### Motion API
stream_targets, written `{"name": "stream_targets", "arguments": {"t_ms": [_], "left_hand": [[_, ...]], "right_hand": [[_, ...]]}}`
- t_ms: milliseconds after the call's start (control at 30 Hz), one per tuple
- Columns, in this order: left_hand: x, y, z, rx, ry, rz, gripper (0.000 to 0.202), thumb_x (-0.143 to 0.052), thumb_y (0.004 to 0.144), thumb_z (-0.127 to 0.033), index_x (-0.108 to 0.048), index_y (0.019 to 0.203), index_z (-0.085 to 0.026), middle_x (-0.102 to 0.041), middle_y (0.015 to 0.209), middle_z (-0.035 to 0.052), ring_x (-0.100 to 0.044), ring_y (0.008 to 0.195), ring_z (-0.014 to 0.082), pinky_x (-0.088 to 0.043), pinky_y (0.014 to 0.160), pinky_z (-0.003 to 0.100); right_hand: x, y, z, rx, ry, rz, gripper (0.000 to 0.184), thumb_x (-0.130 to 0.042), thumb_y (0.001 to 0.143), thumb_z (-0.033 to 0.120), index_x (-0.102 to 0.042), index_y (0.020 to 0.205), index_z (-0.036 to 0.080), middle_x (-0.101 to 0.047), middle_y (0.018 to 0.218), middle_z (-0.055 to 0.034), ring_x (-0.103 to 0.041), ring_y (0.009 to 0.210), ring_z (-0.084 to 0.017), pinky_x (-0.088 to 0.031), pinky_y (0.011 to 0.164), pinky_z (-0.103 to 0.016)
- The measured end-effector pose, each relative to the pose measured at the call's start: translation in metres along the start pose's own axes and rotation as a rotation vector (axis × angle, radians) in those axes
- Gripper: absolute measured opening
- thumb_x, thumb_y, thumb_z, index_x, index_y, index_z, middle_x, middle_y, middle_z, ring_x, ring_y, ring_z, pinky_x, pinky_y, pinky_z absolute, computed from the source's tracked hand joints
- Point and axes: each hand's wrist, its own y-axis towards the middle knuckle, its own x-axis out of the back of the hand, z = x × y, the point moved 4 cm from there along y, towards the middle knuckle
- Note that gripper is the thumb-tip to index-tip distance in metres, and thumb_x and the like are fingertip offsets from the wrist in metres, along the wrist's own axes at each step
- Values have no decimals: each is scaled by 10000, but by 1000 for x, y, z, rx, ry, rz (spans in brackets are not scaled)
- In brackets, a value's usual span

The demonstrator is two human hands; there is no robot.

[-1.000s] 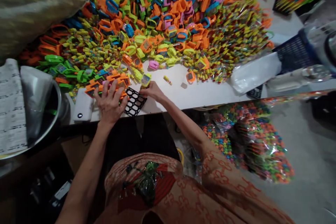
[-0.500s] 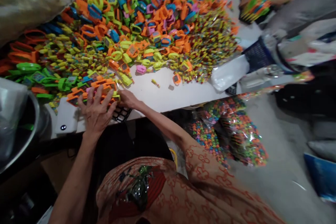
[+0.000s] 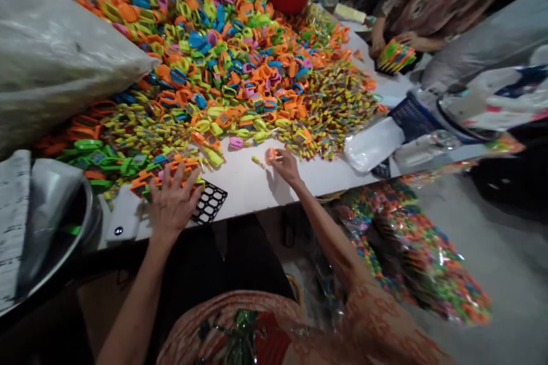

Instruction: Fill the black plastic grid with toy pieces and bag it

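My left hand (image 3: 173,201) lies with spread fingers over a row of orange toy watches (image 3: 141,183), which partly hide under it. A black grid tray (image 3: 210,203) sticks out to the right of that hand, partly covered. Over the bare white tabletop, my right hand (image 3: 286,168) pinches a small orange toy watch (image 3: 270,155) between thumb and fingers. Just left of it lies a small yellow tube (image 3: 257,162). Beyond both hands spreads a big heap of colourful toy watches (image 3: 222,63), with many yellow tubes (image 3: 145,131) along its near side.
A white power bank (image 3: 123,214) lies by a metal basin (image 3: 88,205) at left. A large plastic sack (image 3: 64,63) leans on the heap. At right are a clear bag stack (image 3: 373,144) and a blue basket (image 3: 409,114). Filled bags (image 3: 428,239) sit below; another person's hand (image 3: 406,39) works beyond.
My right hand has left the row beside my left hand, moved right and taken hold of the orange toy watch. My left hand stays on the row. The view has tilted up.
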Motion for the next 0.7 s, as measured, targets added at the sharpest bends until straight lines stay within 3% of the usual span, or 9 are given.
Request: {"name": "stream_targets", "arguments": {"t_ms": [100,200,300,433,567,633,700], "left_hand": [[0,-1,1,-14,10,0,386,-612,997,-405,-672,1374,-349,-563,1559,127,-421,1514,418,-266,1188,702],[-1,-2,3,-34,20,2,354,-611,1000,-418,-691,1335,-331,-574,1547,133,-437,1507,413,-285,1183,684],[0,-3,3,-24,42,-21,320,-607,1001,-429,-712,1285,-323,-602,1519,127,-461,1491,411,-294,1179,676],[0,-6,1,13,51,20,321,-580,1009,-438,-724,1260,-300,-597,1519,137,-464,1491,406,-291,1190,677],[-2,-6,1,70,37,95,356,-534,1019,-501,-727,1225,-283,-574,1545,128,-438,1510,404,-272,1207,680],[-4,-6,1,85,21,113,382,-518,1020,-538,-721,1219,-283,-559,1563,115,-419,1523,399,-257,1219,680],[-6,-6,2,91,1,119,401,-509,1019,-564,-712,1221,-283,-547,1578,103,-403,1533,392,-242,1231,682]], "right_hand": [[-12,12,11,-73,-6,22,404,-624,811,198,-674,1209,145,-672,1148,-157,-645,856,-234,-540,871,-401],[-14,47,28,-76,-218,5,383,-559,877,202,-689,1232,147,-664,1252,-171,-648,1007,-278,-519,947,-432],[-20,86,42,-59,-361,52,330,-479,903,76,-733,1102,145,-625,1324,-204,-645,1065,-285,-483,906,-396],[-25,112,39,-62,-249,62,218,-502,900,14,-676,826,123,-656,1050,-218,-611,974,-254,-421,866,-405],[-21,101,24,-16,-91,20,177,-564,923,137,-554,759,204,-588,892,-121,-535,902,-217,-418,858,-396],[-22,77,29,-10,103,10,149,-605,894,216,-511,780,237,-571,864,-83,-518,846,-206,-443,792,-360],[-35,39,43,-41,344,146,115,-594,877,299,-501,828,251,-580,818,-41,-517,735,-184,-450,679,-318]]}}
